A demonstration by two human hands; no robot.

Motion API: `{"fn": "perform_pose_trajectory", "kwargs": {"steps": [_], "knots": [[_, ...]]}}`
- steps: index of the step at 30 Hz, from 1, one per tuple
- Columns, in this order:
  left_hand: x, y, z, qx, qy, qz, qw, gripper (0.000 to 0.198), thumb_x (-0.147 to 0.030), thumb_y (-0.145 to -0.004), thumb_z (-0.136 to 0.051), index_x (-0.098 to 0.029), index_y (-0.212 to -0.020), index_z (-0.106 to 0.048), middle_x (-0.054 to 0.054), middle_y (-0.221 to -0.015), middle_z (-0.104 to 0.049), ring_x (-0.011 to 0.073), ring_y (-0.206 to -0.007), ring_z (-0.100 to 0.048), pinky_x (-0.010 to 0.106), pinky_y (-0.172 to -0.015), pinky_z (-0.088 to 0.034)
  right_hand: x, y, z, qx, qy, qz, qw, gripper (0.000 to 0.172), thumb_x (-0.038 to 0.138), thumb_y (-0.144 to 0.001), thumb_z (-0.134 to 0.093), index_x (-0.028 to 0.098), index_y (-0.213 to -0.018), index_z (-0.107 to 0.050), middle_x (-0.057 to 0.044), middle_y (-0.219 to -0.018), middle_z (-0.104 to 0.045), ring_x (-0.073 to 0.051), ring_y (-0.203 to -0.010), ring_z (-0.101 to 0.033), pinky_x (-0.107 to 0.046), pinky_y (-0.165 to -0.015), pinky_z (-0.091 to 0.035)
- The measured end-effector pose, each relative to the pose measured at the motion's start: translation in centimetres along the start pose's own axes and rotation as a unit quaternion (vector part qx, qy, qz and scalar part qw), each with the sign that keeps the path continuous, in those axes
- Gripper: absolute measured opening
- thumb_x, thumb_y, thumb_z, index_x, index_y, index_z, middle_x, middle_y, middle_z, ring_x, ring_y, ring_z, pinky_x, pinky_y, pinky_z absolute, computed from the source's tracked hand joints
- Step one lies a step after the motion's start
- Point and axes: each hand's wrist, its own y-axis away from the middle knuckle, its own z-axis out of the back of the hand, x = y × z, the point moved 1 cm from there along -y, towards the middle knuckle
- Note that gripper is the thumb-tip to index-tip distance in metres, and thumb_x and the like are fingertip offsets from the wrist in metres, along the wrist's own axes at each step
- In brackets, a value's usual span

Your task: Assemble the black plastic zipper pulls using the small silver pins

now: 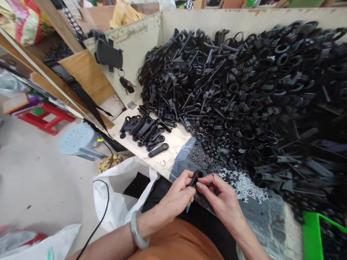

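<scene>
My left hand [177, 195] is closed round a black plastic handle with a ring end [197, 176], held over the front edge of the worktop. A small teal tip [188, 206] pokes out beneath its fingers; what it belongs to is hidden. My right hand [221, 195] is closed in a pinch against the ring's right side, and whatever lies between its fingertips cannot be made out. Just beyond the hands lie small dark screws [202, 159] and a heap of silver pins [244, 186]. Similar black handles [148, 130] are grouped on the pale board to the left.
A large pile of black plastic parts [217, 83] fills the walled worktop. A green crate [311, 234] stands at lower right, and a white sack [108, 206] gapes below the left edge. Keys [127, 86] hang from a black holder [108, 54]. A blue stool [77, 139] is at left.
</scene>
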Motion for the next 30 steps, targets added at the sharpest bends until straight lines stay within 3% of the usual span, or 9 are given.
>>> {"fn": "perform_pose_trajectory", "kwargs": {"steps": [5,11,14,19,26,30], "knots": [[-0.2,0.2,-0.1,-0.010,0.029,-0.001,1.000,0.027,-0.016,-0.074,-0.053,-0.020,-0.099,-0.058,-0.003,-0.078,-0.057,0.0107,-0.063,-0.045,0.024,-0.061,-0.035,0.8,0.3,0.2,-0.008,-0.006,0.035,0.999,0.017,0.031,-0.096,-0.064,0.021,-0.086,-0.074,-0.001,-0.078,-0.065,-0.013,-0.061,-0.055,-0.024,-0.055,-0.043],[0.5,-0.3,0.0,-0.029,0.067,-0.018,0.997,0.020,-0.028,-0.082,-0.066,-0.018,-0.098,-0.059,-0.002,-0.078,-0.060,0.0084,-0.058,-0.046,0.021,-0.055,-0.036,2.3,0.7,0.5,0.016,0.022,0.090,0.996,0.020,0.021,-0.098,-0.059,0.022,-0.106,-0.077,-0.003,-0.091,-0.069,-0.013,-0.076,-0.067,-0.022,-0.067,-0.051],[1.2,-0.7,0.4,-0.021,0.029,-0.052,0.998,0.025,-0.040,-0.086,-0.068,-0.019,-0.095,-0.057,-0.005,-0.071,-0.057,0.0070,-0.052,-0.042,0.020,-0.050,-0.032,2.4,0.7,0.5,0.024,0.021,0.080,0.996,0.022,0.021,-0.099,-0.056,0.022,-0.105,-0.078,-0.002,-0.086,-0.068,-0.013,-0.072,-0.066,-0.022,-0.064,-0.050],[2.1,-0.8,1.4,0.010,-0.049,-0.072,0.996,0.025,-0.038,-0.093,-0.061,-0.018,-0.108,-0.060,-0.005,-0.070,-0.058,0.0066,-0.049,-0.042,0.020,-0.048,-0.032,2.3,0.9,0.4,0.006,0.015,0.061,0.998,0.023,0.023,-0.097,-0.057,0.021,-0.100,-0.079,-0.001,-0.079,-0.066,-0.012,-0.062,-0.062,-0.021,-0.055,-0.048],[2.2,-1.2,1.2,-0.029,0.006,-0.067,0.997,0.039,-0.049,-0.089,-0.066,-0.014,-0.107,-0.062,-0.006,-0.062,-0.052,0.0049,-0.043,-0.035,0.020,-0.045,-0.025,2.5,1.1,0.3,0.015,0.049,0.082,0.995,0.030,0.022,-0.101,-0.050,0.022,-0.117,-0.075,-0.003,-0.089,-0.068,-0.012,-0.073,-0.068,-0.022,-0.065,-0.053],[2.0,-1.2,1.2,-0.035,0.042,-0.056,0.997,0.043,-0.050,-0.087,-0.068,-0.013,-0.108,-0.062,0.000,-0.073,-0.066,0.0035,-0.043,-0.036,0.020,-0.045,-0.024,2.5,1.4,1.6,0.049,0.102,0.048,0.992,0.035,0.033,-0.105,-0.047,0.025,-0.135,-0.063,-0.003,-0.093,-0.069,-0.013,-0.070,-0.067,-0.023,-0.061,-0.056]]}}
